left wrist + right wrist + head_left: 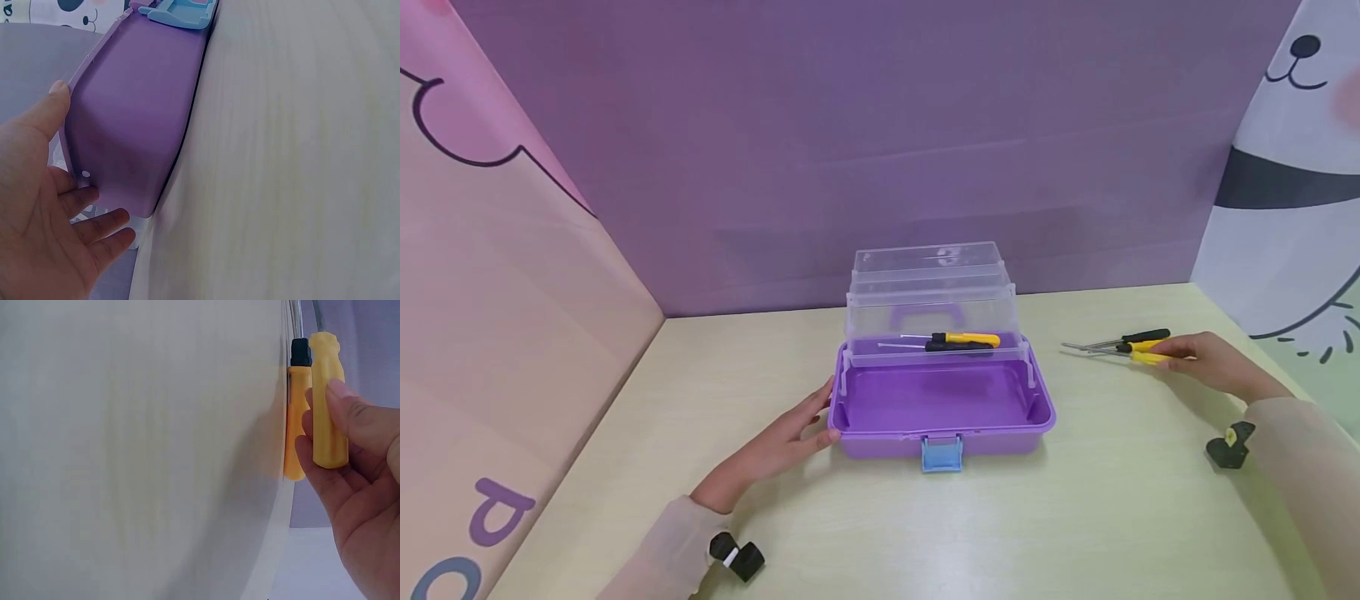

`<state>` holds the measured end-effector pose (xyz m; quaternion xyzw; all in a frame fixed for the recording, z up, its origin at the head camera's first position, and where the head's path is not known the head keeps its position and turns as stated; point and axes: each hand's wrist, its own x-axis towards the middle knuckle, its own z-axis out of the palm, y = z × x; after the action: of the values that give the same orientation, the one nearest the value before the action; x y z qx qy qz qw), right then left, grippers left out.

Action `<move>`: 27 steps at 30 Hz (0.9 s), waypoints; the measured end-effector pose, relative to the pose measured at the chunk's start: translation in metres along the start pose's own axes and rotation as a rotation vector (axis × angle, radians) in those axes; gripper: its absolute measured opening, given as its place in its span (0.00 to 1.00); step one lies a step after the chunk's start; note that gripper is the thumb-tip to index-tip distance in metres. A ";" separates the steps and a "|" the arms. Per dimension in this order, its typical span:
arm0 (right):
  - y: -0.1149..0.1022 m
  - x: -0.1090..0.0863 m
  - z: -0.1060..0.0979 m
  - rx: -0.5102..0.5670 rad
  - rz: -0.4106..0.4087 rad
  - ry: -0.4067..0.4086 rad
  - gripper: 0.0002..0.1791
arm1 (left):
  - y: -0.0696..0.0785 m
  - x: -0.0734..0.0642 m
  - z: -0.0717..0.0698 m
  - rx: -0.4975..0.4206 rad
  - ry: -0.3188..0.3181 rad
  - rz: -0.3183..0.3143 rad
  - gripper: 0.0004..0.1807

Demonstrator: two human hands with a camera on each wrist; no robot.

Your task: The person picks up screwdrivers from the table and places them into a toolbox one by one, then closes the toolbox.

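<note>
My left hand (pixel 782 442) rests at the left end of a purple toolbox (pixel 880 446), its thumb (pixel 51 109) at the rim and its fingers along the side. The toolbox stands with its clear lid (pixel 928 258) raised. In the clear upper tray lie a yellow-and-black-handled screwdriver (pixel 973 339) and a black-handled one (pixel 955 347). At the right, my right hand (pixel 1213 365) pinches the yellow handle of a screwdriver (pixel 328 419) between thumb and fingers. Close beside it lie a yellow-handled screwdriver with a black collar (pixel 299 419) and a black-handled screwdriver (pixel 1146 335).
A light blue latch (pixel 942 454) hangs at the toolbox's front. The pale wooden table (pixel 880 533) meets a purple backdrop (pixel 880 150) behind, with printed panels at left and right. Black wrist cameras sit under both sleeves.
</note>
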<state>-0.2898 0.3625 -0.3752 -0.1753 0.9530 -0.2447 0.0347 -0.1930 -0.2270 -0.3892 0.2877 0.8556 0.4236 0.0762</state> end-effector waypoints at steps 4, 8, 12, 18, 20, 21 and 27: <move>-0.001 0.000 0.000 0.010 -0.052 0.036 0.13 | 0.000 0.000 0.000 0.004 0.000 0.001 0.41; -0.003 0.001 0.000 0.004 -0.068 0.071 0.12 | 0.000 0.001 -0.001 0.004 -0.006 0.007 0.41; -0.005 0.003 0.000 -0.004 -0.076 0.104 0.12 | 0.000 0.002 -0.002 0.009 -0.004 0.014 0.41; -0.011 0.003 -0.002 -0.003 -0.112 0.161 0.12 | 0.000 0.001 -0.002 0.010 -0.006 0.011 0.41; -0.014 0.003 -0.002 0.009 -0.093 0.154 0.13 | 0.000 0.001 -0.002 0.007 -0.006 0.011 0.41; -0.015 0.003 -0.003 0.018 -0.079 0.145 0.13 | 0.000 0.001 -0.002 0.004 -0.005 0.011 0.41; -0.026 0.005 -0.005 0.033 -0.002 0.121 0.16 | -0.001 0.000 -0.001 -0.015 -0.006 0.007 0.41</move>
<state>-0.2868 0.3419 -0.3585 -0.1606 0.9490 -0.2706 -0.0202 -0.1939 -0.2281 -0.3898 0.2914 0.8511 0.4294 0.0796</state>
